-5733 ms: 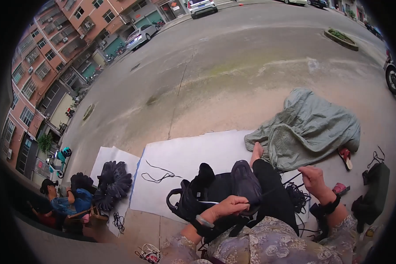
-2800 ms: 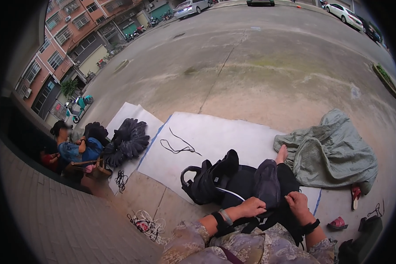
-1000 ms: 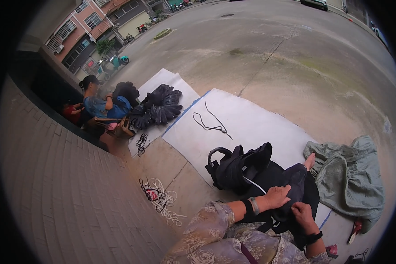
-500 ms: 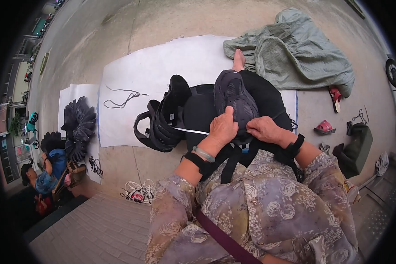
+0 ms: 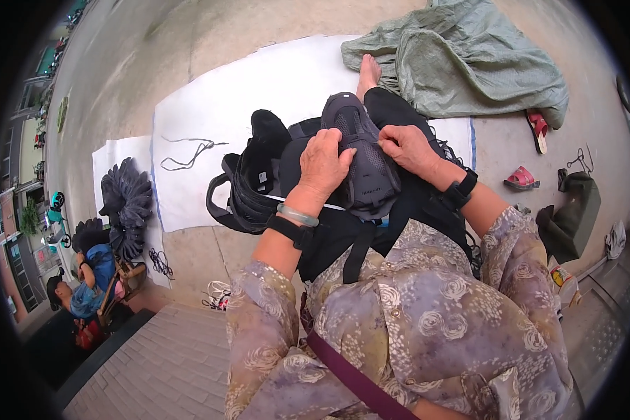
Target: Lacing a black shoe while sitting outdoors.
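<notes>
A dark grey mesh piece (image 5: 367, 175), shaped like a shoe upper, lies lengthwise over my lap. My left hand (image 5: 325, 162) is closed on its left side, thumb pointing across the mesh. On the opposite edge my right hand (image 5: 407, 148) pinches it between thumb and fingers. What lies under my left fingers is hidden. Against my left leg leans a stack of black pieces (image 5: 248, 192) with a loop sticking out. From that stack a thin white strip (image 5: 308, 201) runs under my left wrist toward the grey piece.
White sheeting (image 5: 224, 105) covers the ground ahead, a loose dark cord (image 5: 189, 155) on it. A fanned black stack (image 5: 126, 210) lies left, near another seated person (image 5: 84, 283). Green cloth (image 5: 469, 63), red sandals (image 5: 537, 131) and a dark green bag (image 5: 574, 217) lie right.
Both hands have shifted up along the grey piece, away from my body, and farther apart. More of its lower end shows. The whole view has tilted slightly.
</notes>
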A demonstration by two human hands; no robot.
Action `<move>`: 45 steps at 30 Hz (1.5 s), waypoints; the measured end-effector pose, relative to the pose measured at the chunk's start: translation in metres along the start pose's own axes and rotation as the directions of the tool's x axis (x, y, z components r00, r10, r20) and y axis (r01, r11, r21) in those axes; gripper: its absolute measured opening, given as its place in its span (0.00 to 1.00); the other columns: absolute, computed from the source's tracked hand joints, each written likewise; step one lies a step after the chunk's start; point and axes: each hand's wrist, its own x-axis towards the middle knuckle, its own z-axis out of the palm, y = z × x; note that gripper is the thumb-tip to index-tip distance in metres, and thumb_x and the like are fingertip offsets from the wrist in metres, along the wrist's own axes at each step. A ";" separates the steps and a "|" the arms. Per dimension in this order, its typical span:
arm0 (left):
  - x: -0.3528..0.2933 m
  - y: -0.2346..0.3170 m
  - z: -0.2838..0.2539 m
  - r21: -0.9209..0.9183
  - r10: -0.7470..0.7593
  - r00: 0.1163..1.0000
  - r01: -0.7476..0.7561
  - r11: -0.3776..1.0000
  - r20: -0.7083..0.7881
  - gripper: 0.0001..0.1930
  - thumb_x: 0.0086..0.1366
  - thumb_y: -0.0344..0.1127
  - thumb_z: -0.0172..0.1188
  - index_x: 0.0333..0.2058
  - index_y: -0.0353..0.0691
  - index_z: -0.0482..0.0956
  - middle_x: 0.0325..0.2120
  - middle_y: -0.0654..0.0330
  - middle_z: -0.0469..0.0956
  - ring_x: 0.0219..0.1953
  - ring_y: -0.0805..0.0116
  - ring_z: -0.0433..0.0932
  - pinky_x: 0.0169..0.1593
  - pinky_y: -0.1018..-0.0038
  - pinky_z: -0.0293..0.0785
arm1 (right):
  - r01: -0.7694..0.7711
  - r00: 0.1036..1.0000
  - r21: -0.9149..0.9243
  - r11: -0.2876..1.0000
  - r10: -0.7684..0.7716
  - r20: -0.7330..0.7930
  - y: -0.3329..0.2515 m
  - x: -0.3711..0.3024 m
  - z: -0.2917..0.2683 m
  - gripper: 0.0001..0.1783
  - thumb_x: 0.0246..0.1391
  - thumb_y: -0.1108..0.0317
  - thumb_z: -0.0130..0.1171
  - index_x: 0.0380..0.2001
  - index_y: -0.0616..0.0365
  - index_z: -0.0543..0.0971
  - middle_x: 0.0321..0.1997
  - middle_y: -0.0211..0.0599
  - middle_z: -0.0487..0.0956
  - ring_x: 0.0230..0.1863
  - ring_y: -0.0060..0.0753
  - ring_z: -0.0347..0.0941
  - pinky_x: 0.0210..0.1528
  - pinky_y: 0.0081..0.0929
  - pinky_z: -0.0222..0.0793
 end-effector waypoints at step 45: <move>0.016 -0.018 0.005 -0.201 -0.250 0.902 0.334 0.921 0.353 0.14 0.47 0.36 0.64 0.28 0.41 0.68 0.20 0.60 0.72 0.26 0.60 0.73 0.33 0.67 0.69 | -0.103 0.969 -0.344 0.933 0.172 0.179 -0.027 0.025 0.017 0.11 0.41 0.66 0.50 0.25 0.61 0.78 0.30 0.49 0.78 0.38 0.50 0.74 0.43 0.41 0.68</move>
